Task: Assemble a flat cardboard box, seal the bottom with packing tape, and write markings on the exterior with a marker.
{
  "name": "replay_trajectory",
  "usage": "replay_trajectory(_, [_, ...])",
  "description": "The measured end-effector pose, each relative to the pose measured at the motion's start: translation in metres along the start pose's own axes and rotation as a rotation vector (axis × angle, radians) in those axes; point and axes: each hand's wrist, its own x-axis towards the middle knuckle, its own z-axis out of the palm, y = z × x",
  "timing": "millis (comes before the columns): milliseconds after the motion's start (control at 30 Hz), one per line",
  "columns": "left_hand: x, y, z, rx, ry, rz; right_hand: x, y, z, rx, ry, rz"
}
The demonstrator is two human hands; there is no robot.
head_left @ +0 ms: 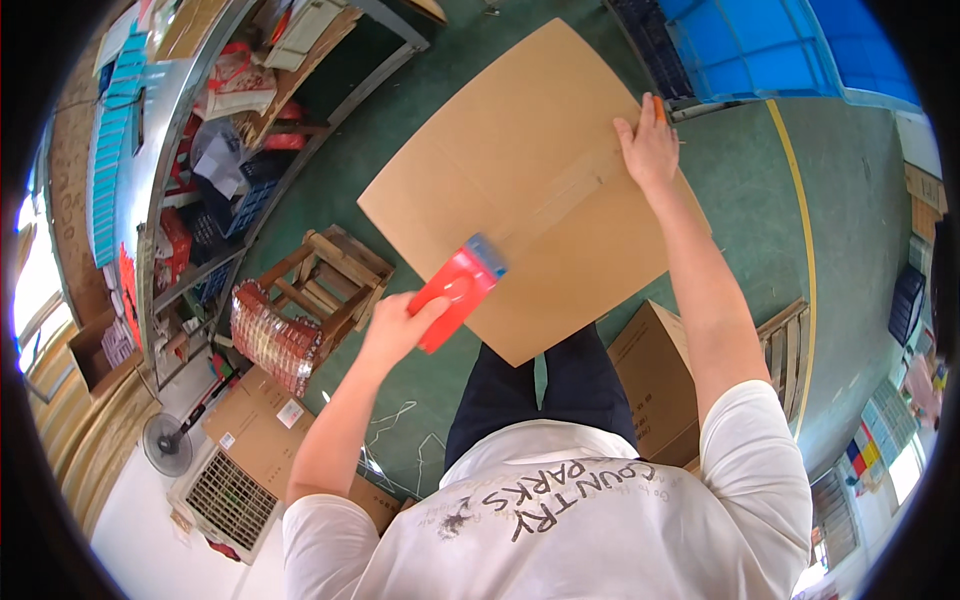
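A large cardboard box (520, 130) fills the middle of the view, its broad top face toward me and a strip of tape (570, 205) along the centre seam. My left hand (405, 325) is wrapped around a red tape dispenser (458, 295) with a blue end. That blue end is at the near left edge of the box, in line with the seam. My right hand (652, 150) holds the box's far right edge, thumb on the top face and fingers over the side. Something small and orange (659, 110) shows at its fingers; I cannot make out what it is.
A wooden stool (335, 275) and a metal shelf (240, 130) with mixed goods stand at the left. Blue plastic crates (755, 45) are at the far right. Another cardboard box (650, 375) and a wooden pallet (788, 355) lie by my right side. A fan (168, 443) is at the lower left.
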Motion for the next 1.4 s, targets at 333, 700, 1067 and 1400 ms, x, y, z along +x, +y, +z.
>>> replay_trajectory(333, [-0.011, -0.079, -0.013, -0.014, 0.035, -0.149, -0.024, -0.033, -0.002, -0.214, 0.158, -0.138])
replay_trajectory(700, [-0.062, -0.18, -0.029, 0.013, -0.011, -0.277, -0.136, -0.144, 0.01, -0.128, -0.279, -0.626])
replay_trajectory(1067, [0.046, -0.107, 0.087, 0.438, 0.075, -0.309, -0.141, -0.149, 0.004, -0.137, -0.248, -0.615])
replay_trajectory(1400, [0.047, -0.107, 0.077, -0.088, 0.198, -0.49, -0.025, 0.052, -0.024, 0.111, -0.163, 0.387])
